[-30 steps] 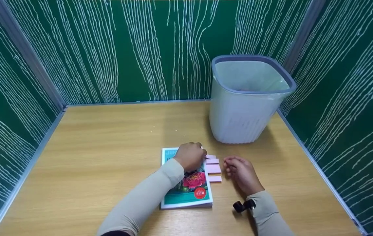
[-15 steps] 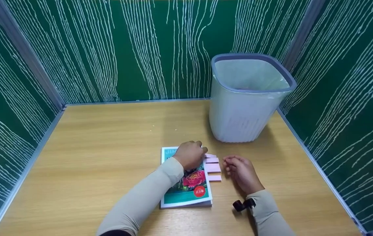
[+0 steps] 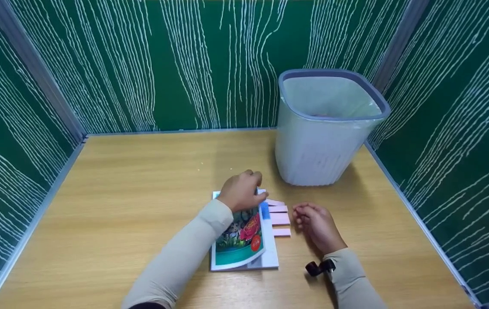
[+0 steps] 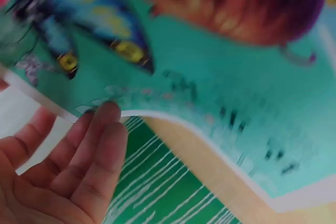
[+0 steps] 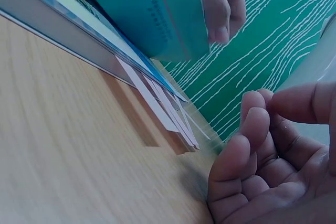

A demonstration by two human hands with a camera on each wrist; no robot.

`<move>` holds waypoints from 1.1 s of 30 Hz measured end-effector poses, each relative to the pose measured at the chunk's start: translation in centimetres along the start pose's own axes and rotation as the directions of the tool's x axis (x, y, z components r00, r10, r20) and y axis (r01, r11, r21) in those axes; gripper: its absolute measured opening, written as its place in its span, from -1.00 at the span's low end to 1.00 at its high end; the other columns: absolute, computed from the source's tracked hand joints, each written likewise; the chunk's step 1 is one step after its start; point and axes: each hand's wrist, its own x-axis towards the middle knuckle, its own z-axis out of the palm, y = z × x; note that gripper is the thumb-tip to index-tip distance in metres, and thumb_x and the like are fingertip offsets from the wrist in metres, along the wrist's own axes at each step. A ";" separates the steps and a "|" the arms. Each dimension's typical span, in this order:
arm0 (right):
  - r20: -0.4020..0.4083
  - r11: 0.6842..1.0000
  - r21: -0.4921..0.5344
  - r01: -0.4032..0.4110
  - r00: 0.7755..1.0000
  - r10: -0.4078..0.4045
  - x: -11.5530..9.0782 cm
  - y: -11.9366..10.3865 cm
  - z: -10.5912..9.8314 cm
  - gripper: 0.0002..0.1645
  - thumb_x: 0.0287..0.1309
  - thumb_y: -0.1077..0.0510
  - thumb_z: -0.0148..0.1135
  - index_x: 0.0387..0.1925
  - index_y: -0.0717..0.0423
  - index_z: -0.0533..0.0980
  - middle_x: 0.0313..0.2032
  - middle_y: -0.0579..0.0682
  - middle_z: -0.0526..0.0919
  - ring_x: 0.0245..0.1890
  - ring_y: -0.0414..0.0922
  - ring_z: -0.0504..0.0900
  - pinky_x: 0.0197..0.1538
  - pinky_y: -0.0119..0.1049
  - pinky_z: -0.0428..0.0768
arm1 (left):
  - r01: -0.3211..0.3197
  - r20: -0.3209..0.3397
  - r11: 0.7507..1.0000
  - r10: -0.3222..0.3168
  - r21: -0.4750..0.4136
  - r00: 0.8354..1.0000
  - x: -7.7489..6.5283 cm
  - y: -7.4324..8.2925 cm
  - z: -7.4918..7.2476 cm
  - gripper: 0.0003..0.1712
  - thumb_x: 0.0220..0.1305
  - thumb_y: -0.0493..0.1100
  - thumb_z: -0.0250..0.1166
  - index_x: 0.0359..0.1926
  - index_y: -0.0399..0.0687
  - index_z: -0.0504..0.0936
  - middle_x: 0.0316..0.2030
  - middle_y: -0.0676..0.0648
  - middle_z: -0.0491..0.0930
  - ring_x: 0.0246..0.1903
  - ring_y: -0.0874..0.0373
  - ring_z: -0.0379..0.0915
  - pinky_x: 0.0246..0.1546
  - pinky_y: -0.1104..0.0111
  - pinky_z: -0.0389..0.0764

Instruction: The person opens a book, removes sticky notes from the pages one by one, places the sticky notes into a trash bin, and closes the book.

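Head view. Book [image 3: 271, 256] lay on the nearer part of the tabletop [image 3: 150, 171], well apart from its far, left and right edges, long axis running roughly near to far. My left grip [image 3: 241, 191] was at the front cover [image 3: 236, 255] near its far right corner; the cover stood bent up, leaning toward the tabletop's left edge. My right grip [image 3: 318, 228] lay just off the book's right side. Between it and the book: four pink tabs [image 3: 280, 219] that I could count, jutting across the long axis toward the tabletop's right edge. The farthest one slanted. Bin [image 3: 311, 154] near the far right corner.

Left wrist view. Fingertips were clamped about the cover's white edge, one overlapping it, others partly hidden; thumb mostly out of sight. I judged it a light hold. Print blurred.

Right wrist view. My right thumb tip was at the forefinger, other fingers loosely curled, nothing seen inside. The tabs slanted out of the page block, free ends pointing toward this grip but apart from it. Key relation, in my judgement: right grip nearer the free ends, left grip above on the cover side, over their roots.
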 end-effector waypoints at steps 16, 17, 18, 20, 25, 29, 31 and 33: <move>-0.011 0.994 -0.105 -0.017 1.000 0.016 0.1 -0.1 0.6 -0.74 0.40 0.32 0.08 0.00 0.44 0.50 -0.26 0.11 0.66 -0.36 -0.12 0.58 -0.30 -0.34 0.61 | 0.178 -0.072 0.664 -0.331 -0.727 0.941 -9.4 -11.6 -5.7 -0.59 0.28 -0.21 0.38 0.13 -0.02 0.52 -0.19 -0.11 0.59 -0.29 0.03 0.57 -0.28 0.23 0.65; -0.019 0.991 -0.132 -0.016 1.000 0.013 0.0 -0.3 0.8 -0.75 0.40 0.31 0.08 -0.01 0.43 0.51 -0.26 0.10 0.67 -0.35 -0.11 0.60 -0.28 -0.33 0.64 | 0.183 -0.064 0.637 -0.344 -0.749 0.937 -9.9 -12.4 -5.6 -0.59 0.29 -0.22 0.38 0.13 -0.04 0.52 -0.18 -0.12 0.59 -0.28 0.04 0.56 -0.28 0.25 0.64; -0.024 0.987 -0.157 -0.019 1.000 0.016 0.0 -0.5 1.1 -0.75 0.41 0.31 0.08 -0.01 0.41 0.52 -0.24 0.10 0.67 -0.32 -0.09 0.62 -0.24 -0.31 0.67 | 0.185 -0.054 0.609 -0.352 -0.771 0.934 -10.4 -13.1 -5.5 -0.60 0.31 -0.24 0.38 0.14 -0.07 0.52 -0.17 -0.13 0.58 -0.27 0.03 0.55 -0.27 0.26 0.65; -0.032 0.977 -0.212 -0.026 0.999 0.020 -0.3 -0.9 1.7 -0.76 0.43 0.28 0.08 0.00 0.35 0.55 -0.18 0.10 0.66 -0.24 -0.04 0.64 -0.14 -0.25 0.72 | 0.183 -0.040 0.558 -0.364 -0.809 0.931 -11.2 -14.3 -4.9 -0.61 0.32 -0.27 0.37 0.14 -0.13 0.53 -0.14 -0.12 0.58 -0.22 0.05 0.53 -0.26 0.31 0.63; -0.012 0.947 -0.321 -0.032 0.999 0.029 -0.4 -1.9 3.7 -0.74 0.42 0.24 0.09 0.04 0.21 0.58 0.05 0.13 0.62 0.03 0.09 0.60 0.15 -0.08 0.64 | 0.181 -0.017 0.453 -0.399 -0.873 0.917 -12.4 -16.4 -2.9 -0.62 0.34 -0.33 0.34 0.14 -0.24 0.53 -0.13 -0.10 0.61 -0.14 0.12 0.50 -0.23 0.43 0.58; -0.004 0.901 -0.433 0.036 0.999 -0.042 0.2 -2.0 5.2 -0.74 0.41 0.21 0.10 0.03 0.16 0.60 0.08 0.12 0.61 0.07 0.06 0.54 0.17 -0.12 0.52 | 0.200 0.028 0.363 -0.428 -0.910 0.904 -13.1 -17.3 -1.4 -0.65 0.36 -0.38 0.31 0.13 -0.29 0.53 -0.21 -0.06 0.63 -0.23 0.16 0.52 -0.30 0.43 0.59; -0.004 0.865 -0.492 0.096 0.994 -0.113 0.7 -1.6 5.6 -0.74 0.40 0.20 0.12 0.01 0.16 0.62 0.04 0.13 0.64 0.04 0.02 0.54 0.12 -0.17 0.50 | 0.194 0.039 0.323 -0.430 -0.926 0.902 -13.3 -17.6 -0.9 -0.66 0.36 -0.39 0.30 0.12 -0.32 0.53 -0.24 -0.05 0.64 -0.26 0.17 0.54 -0.32 0.42 0.62; 0.001 0.828 -0.540 0.155 0.983 -0.183 1.2 -1.1 5.8 -0.75 0.37 0.20 0.15 -0.01 0.17 0.64 0.00 0.12 0.68 0.00 -0.01 0.57 0.08 -0.21 0.53 | 0.190 0.049 0.298 -0.424 -0.935 0.904 -13.3 -17.8 -0.6 -0.68 0.35 -0.38 0.31 0.10 -0.33 0.55 -0.26 -0.04 0.63 -0.29 0.17 0.55 -0.36 0.41 0.62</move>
